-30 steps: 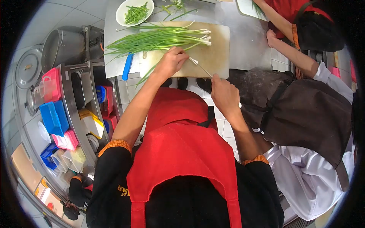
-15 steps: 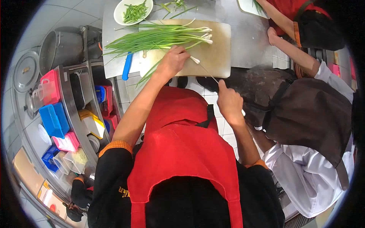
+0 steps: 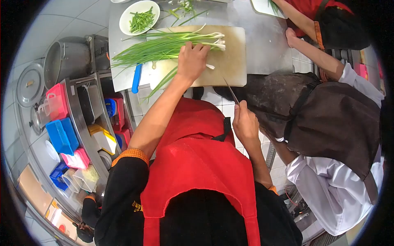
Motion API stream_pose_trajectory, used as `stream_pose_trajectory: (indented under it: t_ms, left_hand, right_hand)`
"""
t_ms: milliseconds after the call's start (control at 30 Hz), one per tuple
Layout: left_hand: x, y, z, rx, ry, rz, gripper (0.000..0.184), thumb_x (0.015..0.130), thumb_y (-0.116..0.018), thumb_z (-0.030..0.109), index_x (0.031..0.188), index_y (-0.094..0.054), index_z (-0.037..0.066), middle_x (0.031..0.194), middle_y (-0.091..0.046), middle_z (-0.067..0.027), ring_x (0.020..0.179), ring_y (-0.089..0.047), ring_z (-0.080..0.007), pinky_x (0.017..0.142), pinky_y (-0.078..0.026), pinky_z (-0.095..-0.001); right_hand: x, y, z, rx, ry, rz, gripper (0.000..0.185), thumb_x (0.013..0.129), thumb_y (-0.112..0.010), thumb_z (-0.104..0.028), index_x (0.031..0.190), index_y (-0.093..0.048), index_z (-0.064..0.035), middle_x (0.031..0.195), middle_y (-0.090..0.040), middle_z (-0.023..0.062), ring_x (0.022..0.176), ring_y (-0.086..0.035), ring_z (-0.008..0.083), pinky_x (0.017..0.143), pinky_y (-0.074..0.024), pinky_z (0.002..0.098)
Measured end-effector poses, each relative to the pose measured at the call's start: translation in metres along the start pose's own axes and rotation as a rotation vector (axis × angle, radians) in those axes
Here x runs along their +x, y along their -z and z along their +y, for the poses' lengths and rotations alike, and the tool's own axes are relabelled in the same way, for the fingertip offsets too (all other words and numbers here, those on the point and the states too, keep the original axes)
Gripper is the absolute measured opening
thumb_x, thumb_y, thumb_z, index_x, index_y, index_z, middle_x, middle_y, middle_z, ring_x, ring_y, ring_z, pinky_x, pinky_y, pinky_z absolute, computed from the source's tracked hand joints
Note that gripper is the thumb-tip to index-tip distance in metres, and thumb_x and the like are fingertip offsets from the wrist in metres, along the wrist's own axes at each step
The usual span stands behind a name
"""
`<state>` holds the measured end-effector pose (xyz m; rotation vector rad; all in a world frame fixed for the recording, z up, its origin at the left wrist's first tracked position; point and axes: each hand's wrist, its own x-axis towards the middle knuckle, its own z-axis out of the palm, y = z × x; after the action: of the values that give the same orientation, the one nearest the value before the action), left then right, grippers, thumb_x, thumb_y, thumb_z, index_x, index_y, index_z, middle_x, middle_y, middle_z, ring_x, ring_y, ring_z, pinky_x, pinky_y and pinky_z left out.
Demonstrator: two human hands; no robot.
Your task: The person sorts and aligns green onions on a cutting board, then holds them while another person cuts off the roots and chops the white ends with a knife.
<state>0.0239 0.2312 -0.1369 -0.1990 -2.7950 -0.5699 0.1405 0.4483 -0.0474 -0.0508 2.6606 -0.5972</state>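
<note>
My left hand (image 3: 193, 61) lies over the near side of a bunch of spring onions (image 3: 152, 48), its fingers bent onto the stalks near the white bulbs. One separate spring onion (image 3: 165, 80) runs beneath this hand, its white bulb showing to the right and its green leaves hanging past the board's near edge. The bunch rests on a worn cutting board (image 3: 234, 53). In my right hand (image 3: 246, 123) is a knife (image 3: 232, 92), its blade tilted up toward the board's near edge. My left fingertips are partly hidden.
A white bowl (image 3: 152, 15) of cut green pieces stands behind the board. A blue-handled tool (image 3: 136, 78) lies at the left on the steel table (image 3: 266, 49). Close on my right is a co-worker in a brown apron (image 3: 336, 131). Shelves with plastic containers (image 3: 61, 133) stand left.
My left hand has moved away from me and slightly right, from the separate spring onion toward the bunch. My right hand has drawn slightly back, and its knife points more steeply away from me.
</note>
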Motion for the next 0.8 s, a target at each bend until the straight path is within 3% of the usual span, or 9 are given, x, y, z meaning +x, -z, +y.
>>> stream_pose_trajectory:
  t_ms: [100,167,467,633,800]
  left_hand:
    - [-0.007,0.008,-0.007,-0.078,-0.055,-0.049,0.018,0.079,-0.063,0.013,0.095,-0.072,0.014,0.092,-0.064,-0.0038,0.093,-0.055,-0.0275,0.082,-0.046,-0.0400]
    - [-0.014,0.023,-0.014,-0.189,-0.182,-0.208,0.025,0.079,-0.065,0.009,0.102,-0.072,0.014,0.096,-0.066,-0.0059,0.093,-0.056,-0.0283,0.083,-0.046,-0.0401]
    - [-0.049,0.043,-0.026,-0.248,-0.292,-0.240,0.026,0.075,-0.065,0.005,0.096,-0.076,0.016,0.094,-0.063,-0.0018,0.094,-0.054,-0.0237,0.084,-0.044,-0.0377]
    - [-0.067,0.049,-0.045,-0.169,-0.189,-0.233,0.031,0.073,-0.066,0.002,0.099,-0.076,0.016,0.097,-0.062,-0.0027,0.090,-0.054,-0.0247,0.081,-0.047,-0.0380]
    - [-0.076,0.040,-0.046,-0.353,-0.073,-0.191,0.032,0.074,-0.065,-0.001,0.101,-0.075,0.012,0.098,-0.061,-0.0055,0.088,-0.054,-0.0262,0.079,-0.051,-0.0352]
  right_hand:
    - [0.002,0.003,0.000,0.063,-0.042,0.020,0.023,0.102,-0.042,-0.024,0.094,-0.043,-0.0026,0.077,-0.062,0.0294,0.077,-0.058,0.0527,0.064,-0.0426,0.0596]
    - [0.005,0.005,0.001,0.090,-0.076,0.021,0.023,0.102,-0.042,-0.025,0.094,-0.043,-0.0028,0.078,-0.062,0.0296,0.077,-0.058,0.0529,0.064,-0.0423,0.0594]
    - [0.012,0.005,0.011,0.022,0.093,-0.001,0.025,0.102,-0.042,-0.026,0.093,-0.044,-0.0023,0.081,-0.062,0.0264,0.073,-0.061,0.0490,0.062,-0.0463,0.0574]
    - [0.017,-0.005,0.004,-0.036,0.152,-0.080,0.024,0.101,-0.043,-0.026,0.094,-0.045,-0.0030,0.081,-0.063,0.0250,0.071,-0.061,0.0478,0.061,-0.0478,0.0567]
    - [0.033,-0.017,-0.009,0.030,0.145,-0.135,0.022,0.099,-0.048,-0.026,0.097,-0.049,-0.0041,0.085,-0.064,0.0215,0.076,-0.061,0.0465,0.065,-0.0463,0.0542]
